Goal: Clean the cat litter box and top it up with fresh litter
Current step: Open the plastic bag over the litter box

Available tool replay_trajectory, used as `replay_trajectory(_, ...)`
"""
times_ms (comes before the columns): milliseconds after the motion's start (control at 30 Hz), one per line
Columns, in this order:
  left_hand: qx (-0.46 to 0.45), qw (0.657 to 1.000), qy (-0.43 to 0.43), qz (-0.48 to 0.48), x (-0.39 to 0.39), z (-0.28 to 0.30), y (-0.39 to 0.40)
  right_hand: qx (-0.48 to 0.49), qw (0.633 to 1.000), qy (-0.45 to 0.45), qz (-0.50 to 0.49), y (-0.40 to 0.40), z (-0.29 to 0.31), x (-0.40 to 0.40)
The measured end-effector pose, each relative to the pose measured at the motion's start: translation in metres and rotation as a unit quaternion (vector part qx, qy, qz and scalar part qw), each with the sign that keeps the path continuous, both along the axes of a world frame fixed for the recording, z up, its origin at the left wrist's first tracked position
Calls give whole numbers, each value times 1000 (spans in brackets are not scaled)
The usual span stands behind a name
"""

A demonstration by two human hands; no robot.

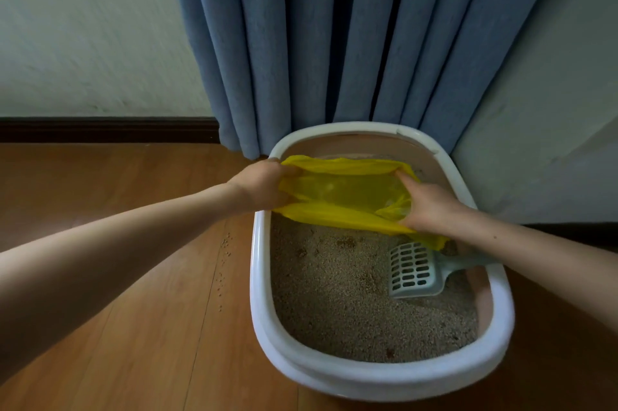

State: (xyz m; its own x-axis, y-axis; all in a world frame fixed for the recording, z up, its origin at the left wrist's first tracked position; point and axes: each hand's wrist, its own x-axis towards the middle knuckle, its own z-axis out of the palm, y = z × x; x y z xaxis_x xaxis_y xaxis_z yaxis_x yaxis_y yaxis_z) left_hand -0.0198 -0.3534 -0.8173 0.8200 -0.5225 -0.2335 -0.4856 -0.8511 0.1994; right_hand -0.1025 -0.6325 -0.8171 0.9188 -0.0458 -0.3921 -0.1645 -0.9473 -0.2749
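The left hand's fingers point(284, 176) curl round one edge of the yellow bag point(344, 189); the right hand point(431, 206) pinches the opposite edge. Together they stretch its mouth wide over the far end of the litter box point(384, 380), probably so scooped clumps drop straight in. The bag's opening runs left to right, across the box. The box lies on the floor, its long axis running away toward the curtain point(334, 42). The scoop point(413, 271) rests on the litter point(334, 303), handle toward the right rim.
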Motion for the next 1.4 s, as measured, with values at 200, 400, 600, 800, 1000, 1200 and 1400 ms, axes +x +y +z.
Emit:
replay_trajectory(200, -30, 999, -16, 0, -1, 0, 6, -9, 996, -75, -40, -3, 0, 7)
replay_trajectory(400, -19, 999, -26, 16, 4, 4, 9, -83, 994, -45, 45, 6, 4, 18)
replay_trajectory(600, -19, 997, -12, 72, 3, 9, 32, -25, 987, -61, 145, 19, 1, 29)
replay_trajectory(800, -39, 994, -31, 94, -1, 20, 62, 4, 992, -22, 125, 39, 17, 55)
replay_trajectory(1000, -74, 979, -40, 187, -2, 18, 129, -49, 979, -55, 189, 105, 42, 91)
replay_trajectory(1200, -97, 951, -32, 293, -19, 0, 200, -102, 954, -89, 266, 183, 43, 111)
replay_trajectory(1400, -71, 936, -8, 345, -31, -28, 246, -121, 936, -94, 316, 239, 22, 120)
